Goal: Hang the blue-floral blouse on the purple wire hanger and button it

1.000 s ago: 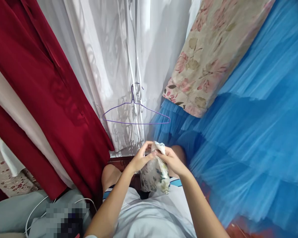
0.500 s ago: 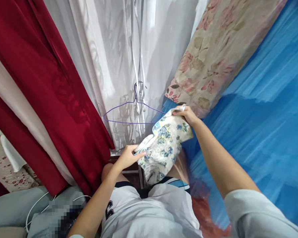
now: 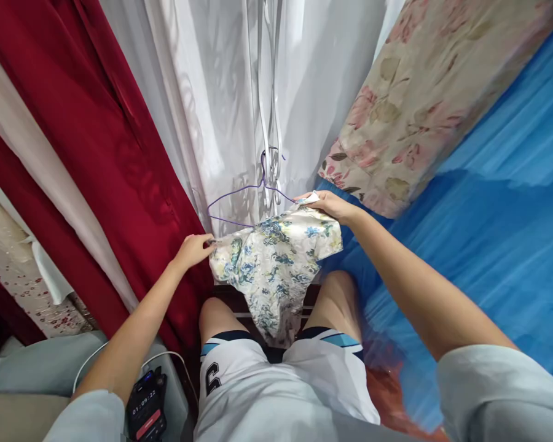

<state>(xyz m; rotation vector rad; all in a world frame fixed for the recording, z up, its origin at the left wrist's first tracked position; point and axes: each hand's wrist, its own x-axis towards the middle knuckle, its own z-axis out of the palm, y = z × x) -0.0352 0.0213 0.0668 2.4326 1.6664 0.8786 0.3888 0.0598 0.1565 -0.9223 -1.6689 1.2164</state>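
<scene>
**Floral cloth stretched between two hands**

The left hand pinches one corner of the floral cloth, grip closed on the hem; the right hand pinches the opposite corner higher up, so the cloth hangs spread and slanted above the knees; the purple wire hanger hangs just behind its top edge; red curtain crowds the left, blue tulle the right; open room lies only forward.

We're facing a white sheer curtain, daylight glowing through it and casting scrollwork shadows. A deep red drape hangs on our left. To our right we see blue tulle and a floral cushion. Below us, dark wood flooring.
</scene>
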